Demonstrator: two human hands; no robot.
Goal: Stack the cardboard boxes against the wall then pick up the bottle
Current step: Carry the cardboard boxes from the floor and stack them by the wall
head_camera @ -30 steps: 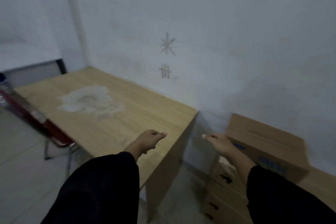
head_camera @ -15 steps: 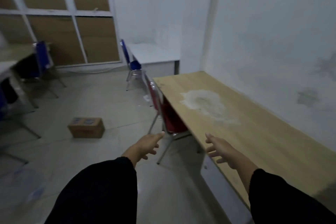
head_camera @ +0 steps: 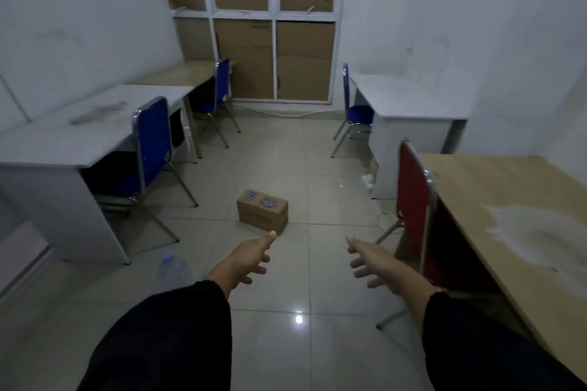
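A small cardboard box point(head_camera: 263, 210) with blue print lies on the tiled floor in the middle of the room, just beyond my hands. A clear plastic bottle point(head_camera: 172, 270) stands on the floor to the left, near the leg of a white desk. My left hand point(head_camera: 249, 259) is stretched forward, fingers apart, holding nothing, its fingertip near the box's front corner in the picture. My right hand point(head_camera: 373, 265) reaches out beside it, also open and empty. Both arms wear black sleeves.
A red chair point(head_camera: 414, 209) and a wooden table point(head_camera: 514, 219) stand close on the right. White desks point(head_camera: 92, 133) with blue chairs point(head_camera: 152, 146) line the left. Another white desk point(head_camera: 409, 101) and a boarded window point(head_camera: 273, 22) are at the far end.
My view has swung left from the wall and the stacked boxes to the open room. The floor box and bottle have come into view. Both hands stay outstretched and empty.
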